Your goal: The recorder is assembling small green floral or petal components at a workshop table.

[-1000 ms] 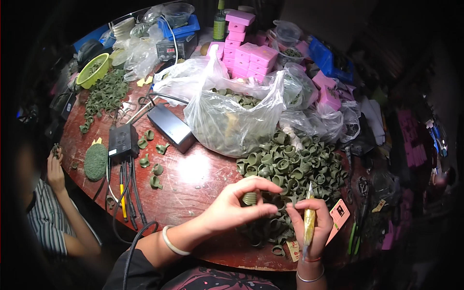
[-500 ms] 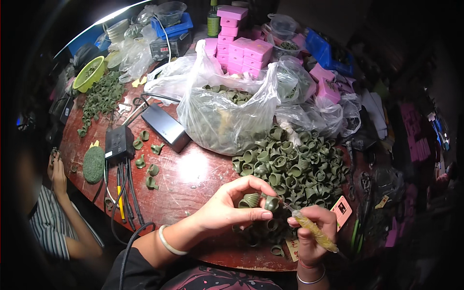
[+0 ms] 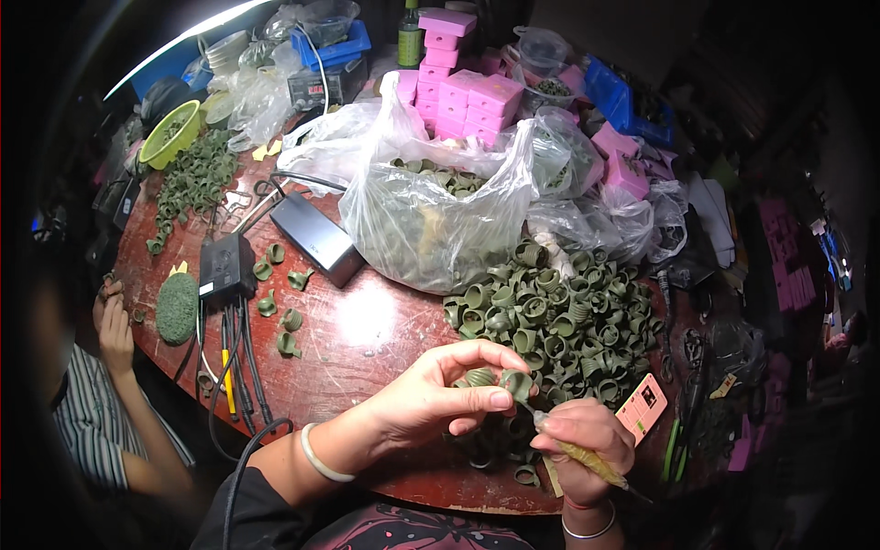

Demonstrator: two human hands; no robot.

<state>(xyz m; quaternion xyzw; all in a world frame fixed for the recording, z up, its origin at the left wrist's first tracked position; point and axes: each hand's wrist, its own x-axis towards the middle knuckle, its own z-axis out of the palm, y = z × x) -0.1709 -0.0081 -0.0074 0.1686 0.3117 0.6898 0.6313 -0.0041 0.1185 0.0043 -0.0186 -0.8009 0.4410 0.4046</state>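
Between the thumb and fingers of my left hand point(image 3: 431, 394) is a dark green wax ring point(image 3: 517, 384). A second ribbed green ring point(image 3: 478, 377) sits beside it within the same fingers. My right hand point(image 3: 591, 438) is closed around a pen-like tool point(image 3: 587, 460) with a yellow wrapped grip. The tool's pale front end is close to the ring's lower side; whether its thin tip touches cannot be made out. Just beyond my hands spreads a heap of similar green rings point(image 3: 573, 321), some ribbed, some smooth.
A clear plastic bag point(image 3: 431, 243) of green rings stands behind the heap. A black power adapter point(image 3: 316, 240), a cabled black box point(image 3: 226, 266) and a green oval pad point(image 3: 177, 310) lie left. Pink boxes point(image 3: 467, 101) are stacked at the back. Another person's hand point(image 3: 115, 330) is far left.
My right hand and the tool have shifted slightly left, and the tool's grip has tilted. The ring in my left hand has turned a little, its narrow part now toward the tool.
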